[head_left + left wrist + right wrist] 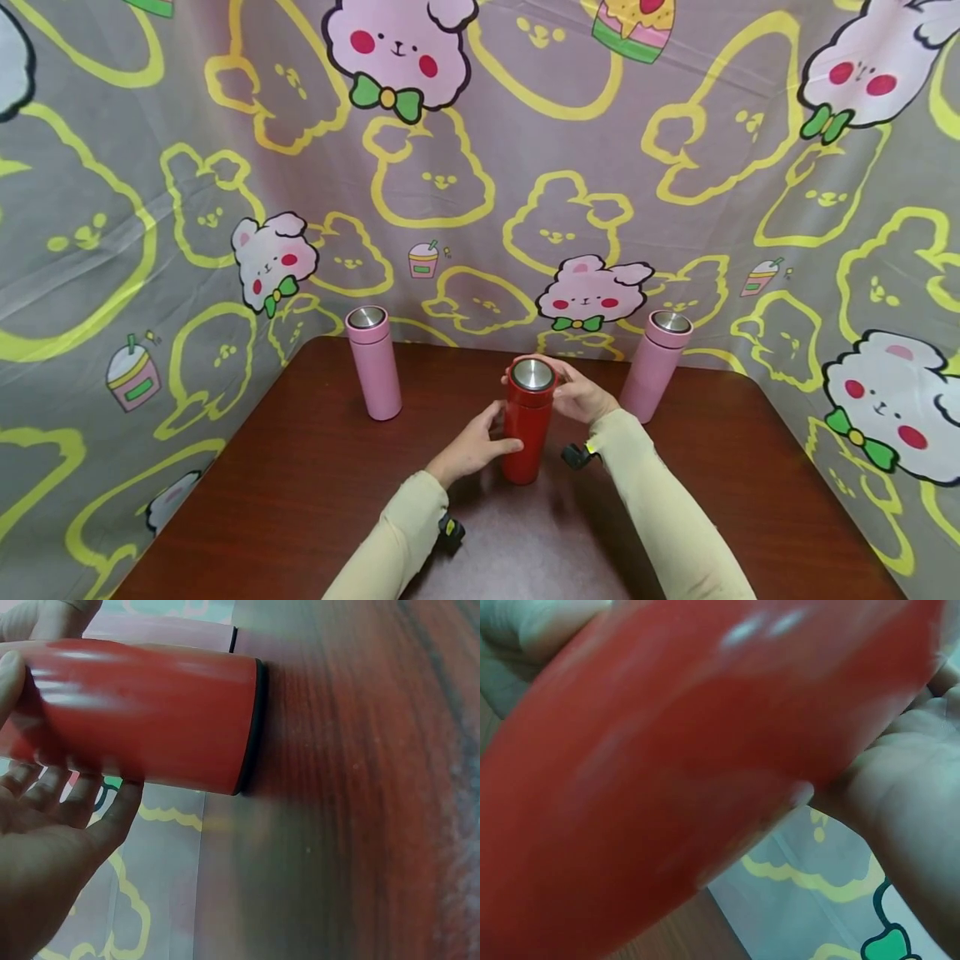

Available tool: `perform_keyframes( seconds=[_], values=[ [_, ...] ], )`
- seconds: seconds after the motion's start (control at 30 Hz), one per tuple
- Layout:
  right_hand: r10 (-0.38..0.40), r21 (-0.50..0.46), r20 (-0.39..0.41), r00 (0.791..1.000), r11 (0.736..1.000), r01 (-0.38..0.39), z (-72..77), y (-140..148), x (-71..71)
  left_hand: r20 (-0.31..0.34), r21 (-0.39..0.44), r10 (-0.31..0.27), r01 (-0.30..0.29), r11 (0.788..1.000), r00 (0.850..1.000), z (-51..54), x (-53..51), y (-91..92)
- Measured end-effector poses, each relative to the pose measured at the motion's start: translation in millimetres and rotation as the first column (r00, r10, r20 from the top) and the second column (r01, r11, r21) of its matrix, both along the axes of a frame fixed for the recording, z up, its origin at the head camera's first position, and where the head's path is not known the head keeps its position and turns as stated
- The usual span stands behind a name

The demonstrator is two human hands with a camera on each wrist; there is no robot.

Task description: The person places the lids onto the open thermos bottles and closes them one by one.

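A red thermos bottle [528, 437] with a silver-topped lid stands nearly upright in the middle, between both hands. My left hand [474, 448] holds its body from the left, the thumb across the front and the other fingers on the far side. Up by the lid, my right hand [581, 393] grips the bottle from the right, its fingers partly hidden behind it. In the left wrist view, the black-rimmed base of the red bottle [150, 716] is close to the table; whether they touch I cannot tell. The bottle's body fills much of the right wrist view.
One pink thermos bottle [377, 375] stands at the back left of the brown table [300, 467]. Another pink thermos bottle [651, 371] stands at the back right, behind the right forearm. A patterned cloth [480, 167] hangs along the table's back and sides.
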State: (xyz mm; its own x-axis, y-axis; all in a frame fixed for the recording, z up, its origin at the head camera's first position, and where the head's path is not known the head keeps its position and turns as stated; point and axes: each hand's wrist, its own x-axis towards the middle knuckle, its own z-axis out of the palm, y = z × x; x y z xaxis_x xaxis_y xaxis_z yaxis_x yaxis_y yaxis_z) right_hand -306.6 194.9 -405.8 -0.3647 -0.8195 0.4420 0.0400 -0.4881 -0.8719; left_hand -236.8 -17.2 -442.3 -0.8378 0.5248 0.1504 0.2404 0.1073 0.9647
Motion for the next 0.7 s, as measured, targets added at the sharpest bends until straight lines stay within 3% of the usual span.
perform_keyframes(
  seconds=[0.27, 0.63, 0.7],
  values=[
    [-0.109, 0.002, -0.02, 0.994, 0.994, 0.109, -2.4, 2.2, 4.5, -0.023, -0.002, 0.002, -0.002, 1.0, 1.0, -0.7, -0.6, 0.4],
    [-0.271, 0.013, -0.046, 0.961, 0.962, 0.272, -0.9, 4.1, 16.3, -0.024, 0.009, 0.007, -0.007, 1.0, 1.0, 0.3, 0.0, 0.8],
    [-0.301, 0.015, -0.056, 0.952, 0.953, 0.302, -1.3, 3.8, 19.0, -0.029, 0.014, 0.014, -0.013, 1.0, 0.999, -8.5, -4.5, 1.6]
  ],
)
